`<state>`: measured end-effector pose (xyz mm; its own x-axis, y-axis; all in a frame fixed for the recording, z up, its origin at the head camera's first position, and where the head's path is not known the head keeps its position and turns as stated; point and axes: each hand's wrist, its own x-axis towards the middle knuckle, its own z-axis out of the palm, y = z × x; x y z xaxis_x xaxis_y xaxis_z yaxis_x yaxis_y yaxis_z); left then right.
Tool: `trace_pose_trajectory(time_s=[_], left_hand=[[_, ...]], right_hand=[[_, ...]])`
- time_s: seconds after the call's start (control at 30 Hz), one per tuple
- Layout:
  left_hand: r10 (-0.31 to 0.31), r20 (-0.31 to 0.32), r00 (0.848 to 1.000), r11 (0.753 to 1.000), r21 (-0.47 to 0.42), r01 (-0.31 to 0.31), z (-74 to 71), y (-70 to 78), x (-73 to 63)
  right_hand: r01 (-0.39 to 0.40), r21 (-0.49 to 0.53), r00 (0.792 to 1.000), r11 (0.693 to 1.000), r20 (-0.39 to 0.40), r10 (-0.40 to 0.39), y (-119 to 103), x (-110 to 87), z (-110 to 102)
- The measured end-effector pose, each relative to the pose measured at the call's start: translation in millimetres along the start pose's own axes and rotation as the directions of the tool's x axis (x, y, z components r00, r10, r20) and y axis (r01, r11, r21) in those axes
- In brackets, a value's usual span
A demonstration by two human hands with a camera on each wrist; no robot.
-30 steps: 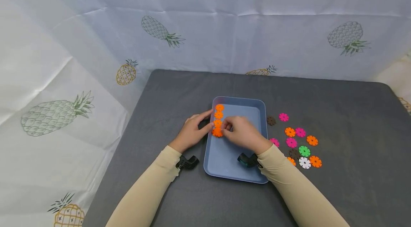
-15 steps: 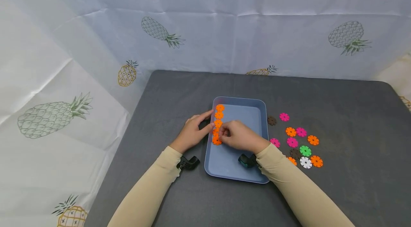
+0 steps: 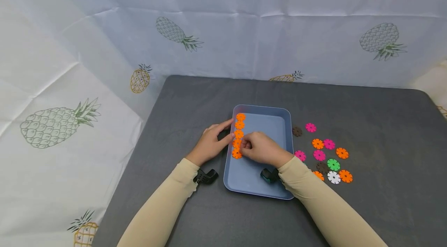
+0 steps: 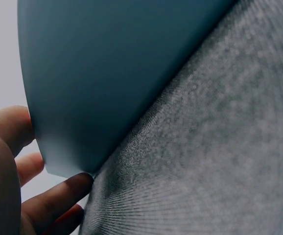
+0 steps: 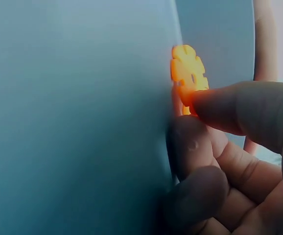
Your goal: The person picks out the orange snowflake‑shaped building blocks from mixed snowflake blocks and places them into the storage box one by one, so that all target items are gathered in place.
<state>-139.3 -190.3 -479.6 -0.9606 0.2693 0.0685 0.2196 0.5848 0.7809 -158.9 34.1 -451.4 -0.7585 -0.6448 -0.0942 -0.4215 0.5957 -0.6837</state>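
An upright column of several orange notched plastic discs (image 3: pixel 239 134) lies along the left side of the blue-grey tray (image 3: pixel 257 177). With thumb and fingertip, my right hand (image 3: pixel 262 148) pinches an orange disc (image 5: pixel 188 71) at the near end of that column, close over the tray floor; its other fingers are curled in. My left hand (image 3: pixel 209 142) lies beside the tray's left wall, thumb and forefinger spread with their tips at the rim. In the left wrist view, fingertips (image 4: pixel 80 183) touch the wall's outer side low down, near the dark cloth.
Right of the tray, loose notched discs are scattered on the dark grey table (image 3: pixel 384 161): pink (image 3: pixel 319 155), orange (image 3: pixel 342 153), green (image 3: pixel 333 164), white (image 3: pixel 333 177) and brown (image 3: pixel 297 131). A pineapple-print curtain (image 3: pixel 223 45) hangs behind and at the left.
My right hand has shifted slightly toward me along the column. The nearest orange disc now sits lower, apart from the one it overlapped before. My left hand has stayed at the tray's side.
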Motion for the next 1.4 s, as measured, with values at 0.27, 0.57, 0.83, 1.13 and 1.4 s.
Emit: trace_pose_trajectory(time_s=[0.27,0.57,0.83,1.13,1.4], left_hand=[[0.016,-0.013,1.000,1.000,-0.007,-0.016,2.1,-2.0,1.0],[0.019,-0.013,1.000,1.000,-0.007,-0.019,2.1,-2.8,0.3],[0.011,-0.010,1.000,1.000,-0.007,-0.012,1.5,-3.8,1.5],[-0.003,-0.004,1.000,1.000,-0.017,0.003,-1.6,-2.0,0.5],[-0.003,-0.001,1.000,1.000,-0.017,0.003,-2.3,0.6,-0.2]], right_hand=[[-0.019,-0.034,1.000,0.999,0.010,0.019,-1.5,-1.2,-0.4],[-0.023,-0.043,1.000,0.999,0.016,0.024,-2.0,-2.2,0.1],[-0.025,-0.072,1.000,0.997,0.001,0.025,-2.3,-0.2,1.1],[-0.025,-0.087,1.000,0.996,-0.016,0.024,-5.8,1.0,2.2],[-0.006,-0.053,1.000,0.999,-0.020,0.005,-5.4,-0.1,0.7]])
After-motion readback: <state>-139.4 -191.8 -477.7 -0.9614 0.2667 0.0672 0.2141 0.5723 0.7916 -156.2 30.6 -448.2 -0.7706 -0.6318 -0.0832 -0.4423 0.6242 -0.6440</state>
